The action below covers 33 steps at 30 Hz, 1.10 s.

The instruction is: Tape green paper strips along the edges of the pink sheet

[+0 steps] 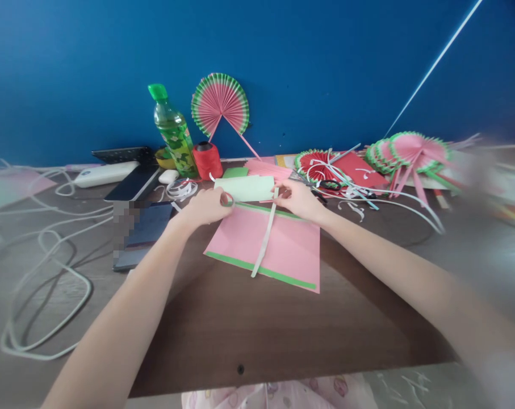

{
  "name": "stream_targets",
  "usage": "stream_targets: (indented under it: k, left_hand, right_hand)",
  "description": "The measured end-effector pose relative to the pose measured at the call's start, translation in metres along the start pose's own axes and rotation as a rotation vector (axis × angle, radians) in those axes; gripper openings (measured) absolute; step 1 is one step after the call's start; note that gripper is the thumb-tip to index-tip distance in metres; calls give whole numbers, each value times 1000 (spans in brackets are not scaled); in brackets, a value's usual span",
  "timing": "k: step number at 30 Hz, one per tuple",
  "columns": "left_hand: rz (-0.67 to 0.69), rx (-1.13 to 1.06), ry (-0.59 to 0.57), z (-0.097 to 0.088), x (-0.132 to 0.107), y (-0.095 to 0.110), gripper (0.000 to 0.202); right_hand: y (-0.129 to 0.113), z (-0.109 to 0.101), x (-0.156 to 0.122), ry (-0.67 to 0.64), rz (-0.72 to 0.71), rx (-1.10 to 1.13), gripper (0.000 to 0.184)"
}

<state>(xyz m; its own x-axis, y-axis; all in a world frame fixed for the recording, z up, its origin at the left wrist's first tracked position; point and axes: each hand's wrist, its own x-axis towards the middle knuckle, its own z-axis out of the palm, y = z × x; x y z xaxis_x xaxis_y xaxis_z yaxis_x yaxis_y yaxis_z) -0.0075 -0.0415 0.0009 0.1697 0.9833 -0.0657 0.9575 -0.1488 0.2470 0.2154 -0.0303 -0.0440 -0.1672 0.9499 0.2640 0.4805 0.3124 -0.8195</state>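
A pink sheet of paper with green strips along its far and near edges lies on the table. A pale green piece of paper is just beyond it. My left hand is closed at the left end of the pale green paper, thumb on its lower edge. My right hand pinches the top of a narrow pale strip that hangs slantwise across the pink sheet. Whether the strip touches the sheet I cannot tell.
Behind stand a green bottle, a red thread spool and a pink-green folded paper fan. More fans, scissors and paper scraps lie right. A phone, dark tablet-like object and white cables lie left.
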Motion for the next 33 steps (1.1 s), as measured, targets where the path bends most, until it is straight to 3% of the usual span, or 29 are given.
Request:
stream_targets:
  k: [2,5,10,15,19,24,29,33]
  left_hand:
    - [33,70,-97,-1,1,-4,20]
    - [106,35,-107,-1,2,-7,15]
    - [200,-427,-88,-9,0,-7,17]
    - [347,-822,-155,-14,-6,-1,20]
    - [386,-837,-285,-11,-8,3,22]
    - [393,-801,-403,-5,-10,9,28]
    - [372,-803,-335,2,-12,18,37]
    - [404,-874,-331,3,-12,21,31]
  right_hand:
    - [2,2,-1,49,-70,-117,32]
    - [1,1,-3,153,-121,-153,43]
    - [-10,-3,-6,206,-250,-65,26]
    - [-20,1,-9,71,-268,202,23]
    - [-23,5,-10,-51,-219,373,33]
    - [-28,6,-15,-73,-265,312,35]
    - [-38,5,-20,-132,-308,313,36]
    - [-40,3,-20,-120,-292,344,37]
